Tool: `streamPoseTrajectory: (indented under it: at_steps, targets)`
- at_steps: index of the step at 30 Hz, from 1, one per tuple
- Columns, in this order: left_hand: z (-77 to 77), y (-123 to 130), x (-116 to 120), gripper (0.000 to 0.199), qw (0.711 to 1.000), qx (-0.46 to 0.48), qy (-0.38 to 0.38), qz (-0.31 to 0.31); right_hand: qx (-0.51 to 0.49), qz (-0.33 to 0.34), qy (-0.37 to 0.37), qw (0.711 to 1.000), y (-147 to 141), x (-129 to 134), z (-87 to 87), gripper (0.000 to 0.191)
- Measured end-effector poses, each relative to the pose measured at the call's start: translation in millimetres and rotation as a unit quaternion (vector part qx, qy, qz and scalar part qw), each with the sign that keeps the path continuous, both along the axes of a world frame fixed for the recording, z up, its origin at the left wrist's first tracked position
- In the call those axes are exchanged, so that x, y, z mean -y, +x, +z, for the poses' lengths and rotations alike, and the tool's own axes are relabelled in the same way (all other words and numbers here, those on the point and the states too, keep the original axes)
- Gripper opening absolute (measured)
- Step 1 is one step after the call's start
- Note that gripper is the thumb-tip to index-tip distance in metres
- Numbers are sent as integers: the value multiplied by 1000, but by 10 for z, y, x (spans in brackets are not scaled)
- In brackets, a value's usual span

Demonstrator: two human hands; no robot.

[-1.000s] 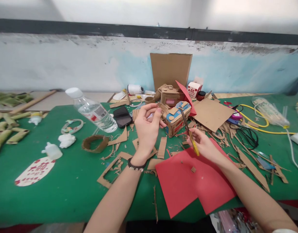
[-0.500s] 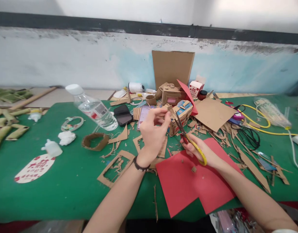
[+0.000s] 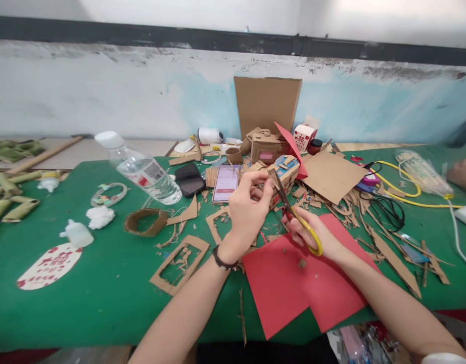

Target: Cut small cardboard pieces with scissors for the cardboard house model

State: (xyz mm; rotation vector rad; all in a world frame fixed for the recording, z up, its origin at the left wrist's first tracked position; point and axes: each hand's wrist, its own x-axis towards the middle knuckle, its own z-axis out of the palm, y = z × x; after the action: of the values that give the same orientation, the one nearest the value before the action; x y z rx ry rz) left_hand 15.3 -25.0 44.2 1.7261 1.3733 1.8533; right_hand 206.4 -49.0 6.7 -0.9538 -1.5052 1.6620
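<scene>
My right hand [image 3: 311, 230] is closed around the yellow handles of a pair of scissors [image 3: 307, 228], whose blades point up and left. My left hand [image 3: 250, 205] pinches a small piece of cardboard [image 3: 271, 174] at the blade tips; the fingers partly hide it. Below the hands lies a notched sheet of red paper [image 3: 278, 288] with a tiny cardboard square [image 3: 301, 263] on it. Just beyond them stands a small cardboard model [image 3: 288, 169] with blue patches. A lit phone [image 3: 226, 184] lies behind my left hand.
A tilted water bottle [image 3: 142, 172], a cardboard ring [image 3: 145, 222] and cardboard frames [image 3: 180, 265] are to the left. Cardboard scraps [image 3: 395, 263], a yellow cable [image 3: 407, 197] and a brown sheet [image 3: 333, 174] lie right. Another person's hand [image 3: 462, 174] shows at the right edge.
My left hand has shifted slightly right with the cardboard piece, closer to the scissors. The view has moved a little, and another person's hand has come in at the right edge.
</scene>
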Motion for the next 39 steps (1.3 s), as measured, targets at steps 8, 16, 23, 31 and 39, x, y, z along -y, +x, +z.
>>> streamPoseTrajectory:
  at_steps: [8, 16, 23, 31, 39]
  targets:
    - [-11, 3, -28, 22, 992, 102, -50, -60, -4, 9, 11, 1000, 22, 15, -7, 56]
    - [21, 12, -12, 23, 990, 114, -58, -61, 8, 11, 11, 1000, 34, 10, -7, 57]
    - [39, 23, -8, 22, 987, 129, -65, -73, 25, -4, 5, 1000, 16, 17, 45, 58]
    - [75, 28, 3, 22, 984, 143, -69, -83, 18, -7, 10, 1000, 29, 2, -18, 53]
    - [88, 28, 9, 22, 981, 156, -65, -99, 25, -13, 14, 1000, 53, 1, -66, 50]
